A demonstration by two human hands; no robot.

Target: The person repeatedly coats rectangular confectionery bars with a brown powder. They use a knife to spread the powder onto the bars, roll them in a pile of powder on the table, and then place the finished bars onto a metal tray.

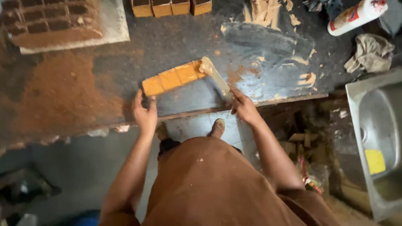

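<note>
Orange blocks on a dark, smeared worktop

The row of blocks (173, 78) is bright orange, split by thin darker seams; more orange-tan blocks (171, 7) stand at the far edge. The scraper blade (217, 79) is pale cream-grey with a beige lump on it. The worktop (176, 42) is charcoal black, streaked whitish-grey and dusted rust-brown at one side. The tray (115, 25) is pale grey, holding dark brown squares in a grid. The bottle (356, 16) is white with red. The rag (370, 53) is dingy beige. The sink (377, 117) is steel-grey, the sponge (375, 161) yellow. The apron (209, 184) is brown.
</note>
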